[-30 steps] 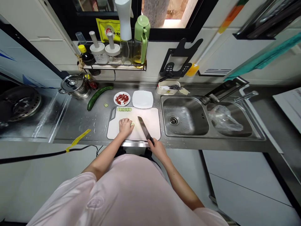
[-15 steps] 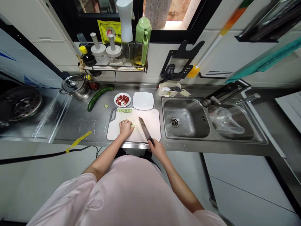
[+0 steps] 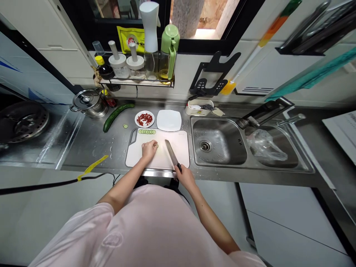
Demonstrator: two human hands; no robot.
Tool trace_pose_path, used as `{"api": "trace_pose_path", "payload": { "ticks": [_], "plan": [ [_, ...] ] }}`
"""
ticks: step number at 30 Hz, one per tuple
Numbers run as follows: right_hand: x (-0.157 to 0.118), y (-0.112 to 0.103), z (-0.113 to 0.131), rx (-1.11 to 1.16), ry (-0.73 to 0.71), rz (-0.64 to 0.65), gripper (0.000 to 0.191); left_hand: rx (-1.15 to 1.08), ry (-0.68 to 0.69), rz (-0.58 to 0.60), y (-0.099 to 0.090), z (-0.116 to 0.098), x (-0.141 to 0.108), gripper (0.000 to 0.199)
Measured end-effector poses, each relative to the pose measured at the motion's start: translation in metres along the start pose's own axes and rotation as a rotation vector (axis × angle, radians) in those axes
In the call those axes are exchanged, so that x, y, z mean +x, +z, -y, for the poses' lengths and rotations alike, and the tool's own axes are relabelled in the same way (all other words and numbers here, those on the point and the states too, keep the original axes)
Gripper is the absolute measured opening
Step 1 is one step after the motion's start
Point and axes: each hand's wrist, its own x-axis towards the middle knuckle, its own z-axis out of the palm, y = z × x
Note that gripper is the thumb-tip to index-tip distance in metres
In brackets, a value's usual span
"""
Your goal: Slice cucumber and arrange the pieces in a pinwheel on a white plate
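My left hand [image 3: 149, 150] is over the white cutting board [image 3: 133, 155], its fingers closed on a cucumber slice that barely shows at the fingertips. My right hand [image 3: 185, 175] grips the black handle of a kitchen knife [image 3: 171, 151]. The blade lies low over the board, pointing away from me, apart from my left hand. A row of overlapping cucumber slices [image 3: 147, 131] rests along the board's far edge. Left of the board lie one loose cucumber slice [image 3: 125, 126] and a whole cucumber [image 3: 115, 115].
Behind the board sit a plate of chopped red pieces [image 3: 144, 119] and a white square plate [image 3: 169, 120]. A lidded pot [image 3: 89, 104] stands at the left. The double sink [image 3: 219, 142] adjoins the right side. A condiment shelf [image 3: 139, 82] hangs above.
My left fingers have turned and drawn in, so less of the cucumber slice shows. The knife has hardly moved, and the view has shifted slightly.
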Motion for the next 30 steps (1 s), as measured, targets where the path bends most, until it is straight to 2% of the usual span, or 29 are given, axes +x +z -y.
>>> {"api": "trace_pose_path", "payload": {
  "ticks": [3, 6, 12, 19, 30],
  "plan": [
    [0.003, 0.001, 0.002, -0.020, 0.000, -0.011, 0.048, -0.157, -0.111, -0.030, -0.001, 0.008, 0.024, 0.023],
    [0.005, 0.002, 0.004, -0.025, -0.012, -0.015, 0.047, -0.229, -0.143, -0.081, 0.000, 0.012, 0.048, 0.025],
    [0.007, 0.004, 0.004, -0.031, -0.003, 0.010, 0.047, -0.113, -0.197, -0.079, 0.000, 0.008, 0.080, 0.023],
    [0.010, 0.010, -0.002, -0.004, -0.013, -0.005, 0.048, -0.032, -0.153, -0.096, 0.004, 0.011, 0.093, 0.024],
    [0.011, 0.012, -0.002, -0.002, -0.011, -0.010, 0.051, 0.032, -0.077, -0.089, 0.007, 0.014, 0.094, 0.024]
  ]
}}
